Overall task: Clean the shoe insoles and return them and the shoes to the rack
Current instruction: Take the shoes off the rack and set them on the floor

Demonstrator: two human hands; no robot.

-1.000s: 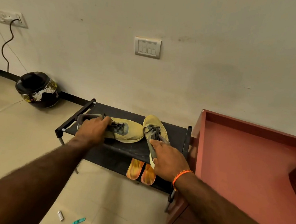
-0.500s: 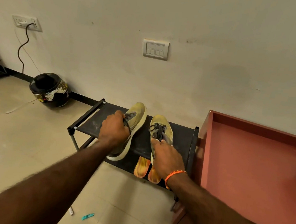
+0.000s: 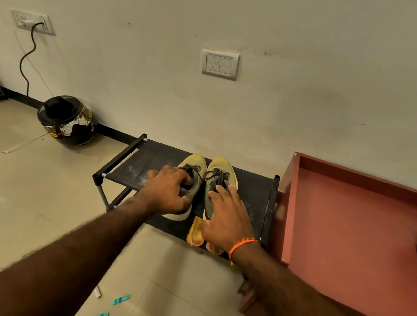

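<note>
On the rack's (image 3: 248,187) top shelf, the left hand (image 3: 167,192) is gripping one yellow shoe (image 3: 196,163) while the right hand's (image 3: 227,218) spread fingers are pressing its mate (image 3: 223,165), seemingly squaring the pair above the orange insoles (image 3: 195,233).

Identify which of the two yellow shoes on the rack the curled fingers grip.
The left shoe: the left hand grips it, while the right hand lies flat on the right shoe.

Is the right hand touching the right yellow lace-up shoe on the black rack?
Touching. The head view shows the right hand lying on the right yellow lace-up shoe, fingers straight and resting over its grey collar and laces.
</note>
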